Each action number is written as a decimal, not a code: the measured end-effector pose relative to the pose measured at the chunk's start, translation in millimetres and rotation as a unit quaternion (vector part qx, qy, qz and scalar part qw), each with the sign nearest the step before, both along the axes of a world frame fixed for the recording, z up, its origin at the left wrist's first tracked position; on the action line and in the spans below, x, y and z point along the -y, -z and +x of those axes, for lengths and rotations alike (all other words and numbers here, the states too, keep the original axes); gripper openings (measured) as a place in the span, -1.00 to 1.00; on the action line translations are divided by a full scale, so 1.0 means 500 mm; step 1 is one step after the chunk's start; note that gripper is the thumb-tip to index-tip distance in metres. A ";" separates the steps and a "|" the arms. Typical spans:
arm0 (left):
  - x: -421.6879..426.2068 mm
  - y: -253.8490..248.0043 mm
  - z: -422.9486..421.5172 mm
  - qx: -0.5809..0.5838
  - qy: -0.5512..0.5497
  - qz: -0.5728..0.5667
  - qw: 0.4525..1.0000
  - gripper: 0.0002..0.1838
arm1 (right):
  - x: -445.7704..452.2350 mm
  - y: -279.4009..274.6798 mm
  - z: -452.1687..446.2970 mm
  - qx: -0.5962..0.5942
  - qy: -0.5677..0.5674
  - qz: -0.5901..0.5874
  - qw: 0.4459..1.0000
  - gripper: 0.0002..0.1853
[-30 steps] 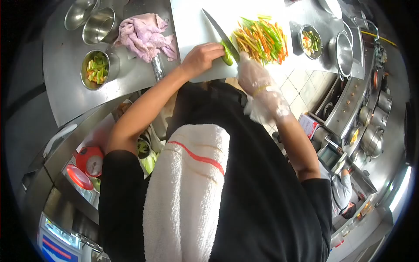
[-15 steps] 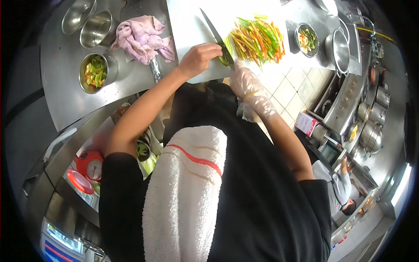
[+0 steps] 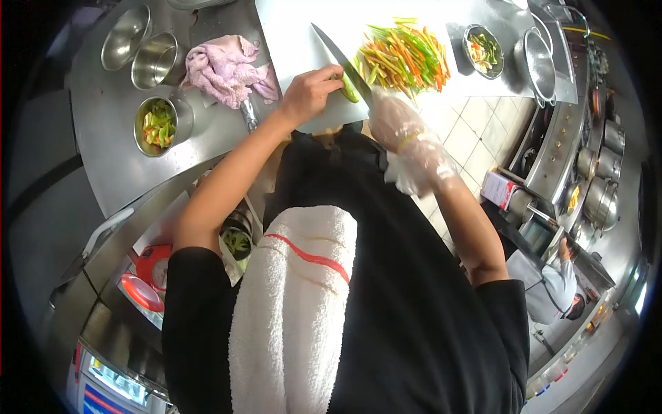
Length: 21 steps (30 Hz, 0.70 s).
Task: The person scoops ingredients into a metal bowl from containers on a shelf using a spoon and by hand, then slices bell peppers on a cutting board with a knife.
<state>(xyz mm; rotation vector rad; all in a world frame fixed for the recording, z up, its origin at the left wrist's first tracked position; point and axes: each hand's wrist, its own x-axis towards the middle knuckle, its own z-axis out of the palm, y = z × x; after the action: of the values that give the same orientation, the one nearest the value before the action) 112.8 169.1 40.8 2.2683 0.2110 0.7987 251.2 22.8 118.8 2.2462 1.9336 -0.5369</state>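
Observation:
My left hand, bare, has its fingers closed on a piece of green pepper lying on the white cutting board. In a clear plastic glove, my right hand grips a long kitchen knife; the handle is hidden in the fist. The blade points away to the upper left, just right of the pepper piece. Beyond the blade lies a heap of green, orange and red pepper strips.
Left of the board are a crumpled pink cloth, a metal container of pepper pieces and metal bowls. On the right sit a bowl of cut vegetables and a colander. A co-worker stands by the stove counter.
The gloved hand has shifted slightly right and down. The pepper piece now shows more fully left of the blade. The whole view has tilted a little.

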 end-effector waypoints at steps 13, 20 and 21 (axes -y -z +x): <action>-0.009 0.004 -0.010 0.001 -0.009 0.024 1.000 -0.72 | 0.029 0.003 -0.050 -0.014 0.030 0.025 0.999 -0.78; -0.017 0.013 -0.017 0.002 -0.019 0.096 0.995 -0.76 | -0.018 0.062 -0.012 0.038 -0.060 0.046 0.996 -0.83; -0.028 0.009 -0.010 0.007 -0.021 0.101 0.995 -0.76 | 0.002 0.033 -0.010 0.112 -0.202 0.001 0.973 -0.84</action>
<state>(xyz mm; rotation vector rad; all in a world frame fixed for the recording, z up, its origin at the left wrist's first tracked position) 107.8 183.3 36.5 2.4546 0.1795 0.8933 246.0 21.9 102.5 1.7463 2.1788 -0.2152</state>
